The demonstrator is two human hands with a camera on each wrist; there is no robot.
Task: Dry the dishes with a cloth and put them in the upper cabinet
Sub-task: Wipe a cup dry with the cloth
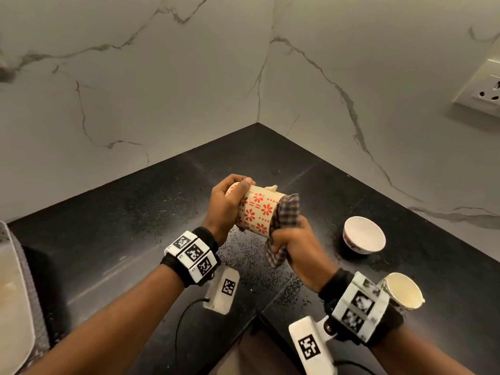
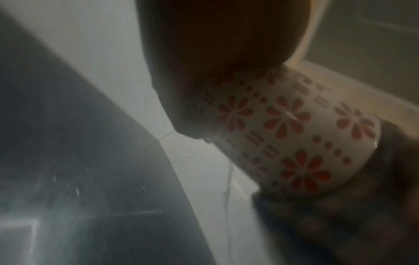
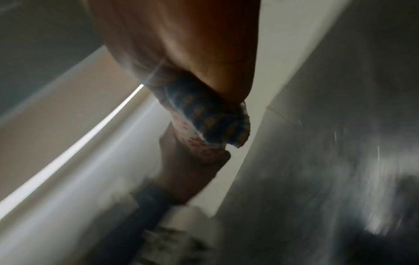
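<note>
The person holds a flower-patterned mug [image 1: 255,211] on its side above the black counter [image 1: 135,212], mouth turned toward the right hand. The left hand [image 1: 226,205] is wrapped round the base end, thumb on top and fingers curled underneath. The right hand [image 1: 292,246] clutches a checked cloth [image 1: 286,220] bunched in its closed fingers and pushed against, probably into, the mug's mouth; the right wrist view is too blurred to say how deep the cloth goes.

The main risk is the mug slipping. Its glaze looks glossy, and a drop appears to hang below the left hand in the left wrist view (so it may well be wet where it is gripped). A twist of the cloth against a loose hold could turn the mug out of the left hand and down onto the hard counter, which is itself speckled with water.

A second hazard sits near the right forearm: a white bowl [image 1: 364,235] and a cream cup [image 1: 403,289] stand on the counter, the cup just beside the wrist-mounted gear. A wide elbow swing while wiping, or while lifting the mug toward the cabinet, could knock either over. The cabinet itself is out of view, and both dishes appear not yet dried.
</note>
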